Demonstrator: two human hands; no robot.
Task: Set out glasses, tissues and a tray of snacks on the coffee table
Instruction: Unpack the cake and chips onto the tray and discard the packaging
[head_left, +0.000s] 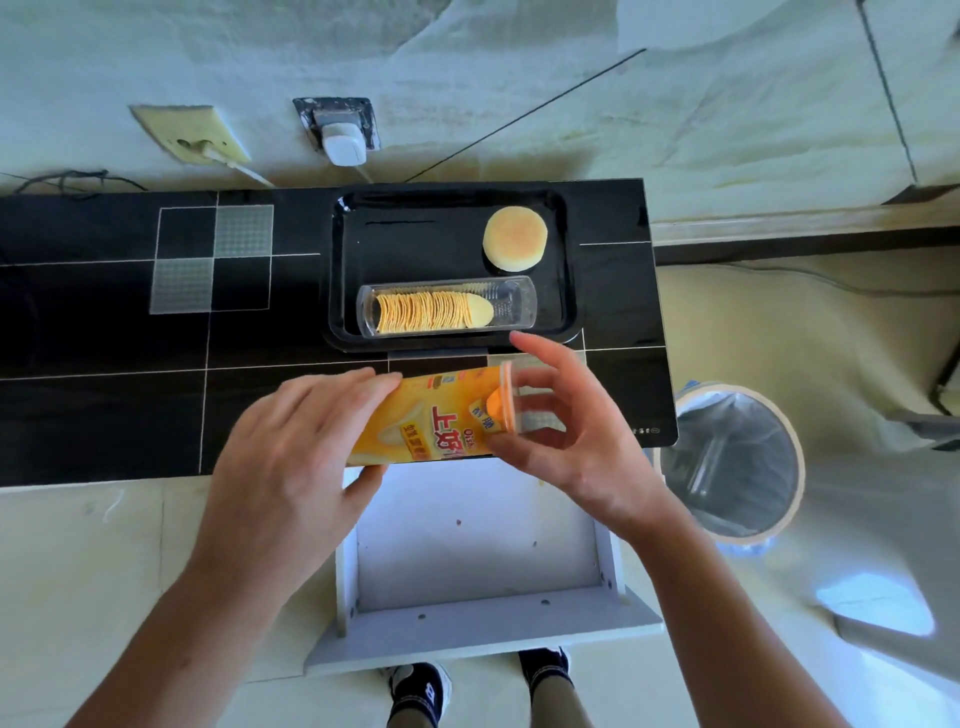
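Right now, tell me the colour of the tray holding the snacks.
Glossy black tray, clearest in the head view.

Home living room: black coffee table, wall sockets, bin.

Both forearms bare, no sleeves visible, left hand and right hand ungloved. Dark low-top sneakers with white markings. Khaki trouser legs.
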